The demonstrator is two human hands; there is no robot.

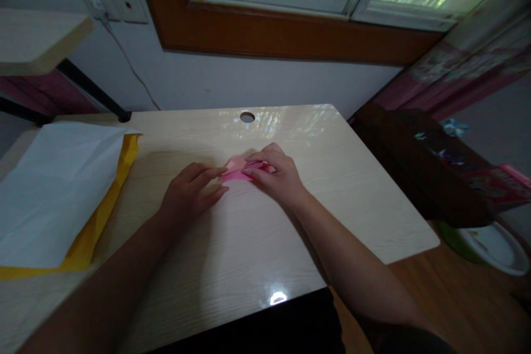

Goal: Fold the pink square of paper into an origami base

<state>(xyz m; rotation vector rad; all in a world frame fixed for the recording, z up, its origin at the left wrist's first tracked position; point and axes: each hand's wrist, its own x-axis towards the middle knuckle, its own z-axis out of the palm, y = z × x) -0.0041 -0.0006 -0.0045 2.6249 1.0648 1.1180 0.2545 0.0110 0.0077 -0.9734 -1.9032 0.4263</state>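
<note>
A small folded piece of pink paper lies near the middle of the light wooden desk. My right hand rests over its right part, fingers bent down and pinching the folded layers. My left hand lies flat beside it on the left, its fingertips pressing the paper's left edge against the desk. Most of the paper is hidden under the fingers.
A white sheet lies over a yellow sheet at the desk's left side. A cable hole sits near the far edge. A dark wooden piece of furniture and a white bowl stand to the right, below the window.
</note>
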